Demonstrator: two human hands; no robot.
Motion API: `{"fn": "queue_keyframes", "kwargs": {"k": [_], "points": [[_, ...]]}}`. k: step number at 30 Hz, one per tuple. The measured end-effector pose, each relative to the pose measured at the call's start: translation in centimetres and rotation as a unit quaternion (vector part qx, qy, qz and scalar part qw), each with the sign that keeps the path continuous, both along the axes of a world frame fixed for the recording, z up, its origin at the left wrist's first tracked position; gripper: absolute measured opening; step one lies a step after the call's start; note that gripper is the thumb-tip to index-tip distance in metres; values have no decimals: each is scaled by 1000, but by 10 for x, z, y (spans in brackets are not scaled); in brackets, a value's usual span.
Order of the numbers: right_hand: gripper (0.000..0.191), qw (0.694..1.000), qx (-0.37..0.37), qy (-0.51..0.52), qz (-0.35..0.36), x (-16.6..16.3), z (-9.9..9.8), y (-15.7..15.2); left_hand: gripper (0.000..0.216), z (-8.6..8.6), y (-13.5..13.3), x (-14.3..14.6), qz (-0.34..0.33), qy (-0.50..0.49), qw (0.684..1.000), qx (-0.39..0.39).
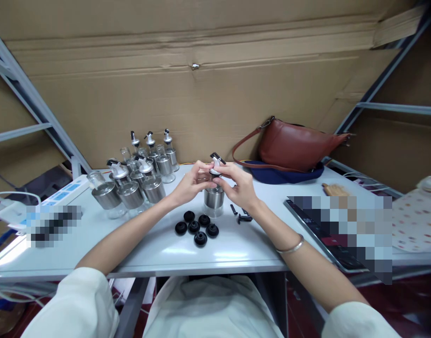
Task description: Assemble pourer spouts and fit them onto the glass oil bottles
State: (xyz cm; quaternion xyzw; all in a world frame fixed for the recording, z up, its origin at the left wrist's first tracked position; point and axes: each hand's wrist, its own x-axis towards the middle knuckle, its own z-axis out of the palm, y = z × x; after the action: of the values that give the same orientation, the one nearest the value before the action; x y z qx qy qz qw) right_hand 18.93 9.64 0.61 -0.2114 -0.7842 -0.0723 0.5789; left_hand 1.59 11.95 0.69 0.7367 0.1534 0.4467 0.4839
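Observation:
A glass bottle [214, 199] with a steel sleeve stands upright at the middle of the table. On its neck sits a silver pourer top [215, 170] with a black flip spout. From the left, my left hand [192, 184] closes its fingers around the pourer top. My right hand [236, 185] pinches the same top from the right, thumb below and fingers above. The fingers partly hide the bottle's neck, so how far the top is seated cannot be seen. Several black round stoppers [194, 227] lie just in front, and small black spout pieces [244, 218] rest under my right wrist.
At the left stand several steel-sleeved bottles [131, 195], some with pourer tops, some bare-necked. A brown bag [292, 145] sits on dark blue cloth [285, 174] at the back right. A tablet [321, 234] lies at the right, and a power strip [65, 192] at the left edge.

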Motion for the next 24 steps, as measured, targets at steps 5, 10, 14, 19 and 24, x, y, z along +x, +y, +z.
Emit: {"fn": "queue_keyframes", "kwargs": {"k": [5, 10, 14, 19, 24], "points": [[18, 1000, -2, 14, -6, -1, 0, 0, 39, 1, -1, 1, 8, -9, 1000, -9], [17, 1000, -9, 15, -14, -2, -2, -1, 39, 3, -4, 0, 23, 11, 1000, -6], [19, 999, -30, 13, -20, -3, -3, -2, 35, 10, -9, -2, 21, 43, 999, 23], [32, 999, -24, -34, -35, -1, -2, -3, 31, 19, -15, -8, 116, 111, 981, 110], [46, 996, -32, -77, -14, -3, -4, -2, 38, 25, -16, -17, 290, 180, 903, 261]]}}
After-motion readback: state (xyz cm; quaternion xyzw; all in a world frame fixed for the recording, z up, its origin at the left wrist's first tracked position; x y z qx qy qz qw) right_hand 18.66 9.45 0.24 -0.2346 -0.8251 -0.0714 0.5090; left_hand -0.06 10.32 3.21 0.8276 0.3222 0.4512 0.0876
